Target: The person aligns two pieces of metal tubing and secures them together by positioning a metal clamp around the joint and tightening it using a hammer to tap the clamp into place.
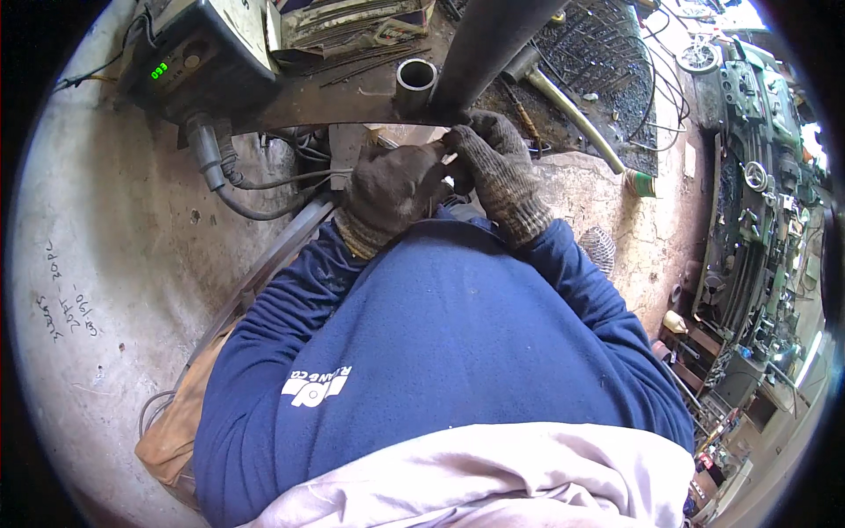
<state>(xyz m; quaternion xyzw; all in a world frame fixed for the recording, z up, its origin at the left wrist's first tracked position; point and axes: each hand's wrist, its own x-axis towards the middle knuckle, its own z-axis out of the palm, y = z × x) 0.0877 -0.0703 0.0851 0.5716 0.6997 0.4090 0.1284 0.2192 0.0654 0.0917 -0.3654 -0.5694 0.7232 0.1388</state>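
Right hand (506, 172) and left hand (387, 187) are curling together, a metal tube (411, 99) just beyond, and I'm favouring steadiness, unable to tell whether they're grasping anything.

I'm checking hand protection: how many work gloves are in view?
2: one on the left hand, one on the right hand; others may be hidden.

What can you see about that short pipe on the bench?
The short pipe is a hollow, grey, metal-looking tube with a round open top and paler rim. It stands upright on the bench near its edge, left of a thick dark post; whether they touch is unclear. The left hand and right hand are off it.
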